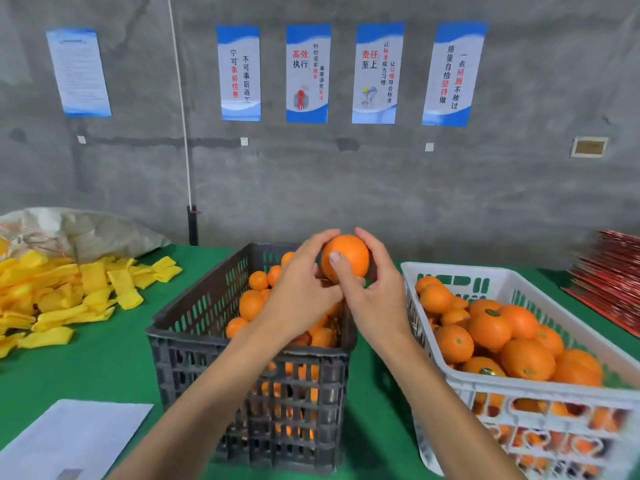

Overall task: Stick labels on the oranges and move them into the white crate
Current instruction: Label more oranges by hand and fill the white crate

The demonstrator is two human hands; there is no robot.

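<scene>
Both hands hold one orange (349,252) up above the far right corner of the dark grey crate (194,327). My left hand (301,292) curls round its left side from below. My right hand (374,289) grips its right side, thumb pressed on the front of the fruit. Several oranges (254,299) lie in the grey crate. To the right, the white crate (575,306) holds several oranges (491,329), some with small dark labels on top. No label shows on the held orange.
A pile of yellow foam sleeves (69,292) and a pale sack (79,230) lie on the green table (104,362) at left. A white sheet (72,438) sits at the front left. Red stacked sheets (613,282) are at the far right. A concrete wall with posters stands behind.
</scene>
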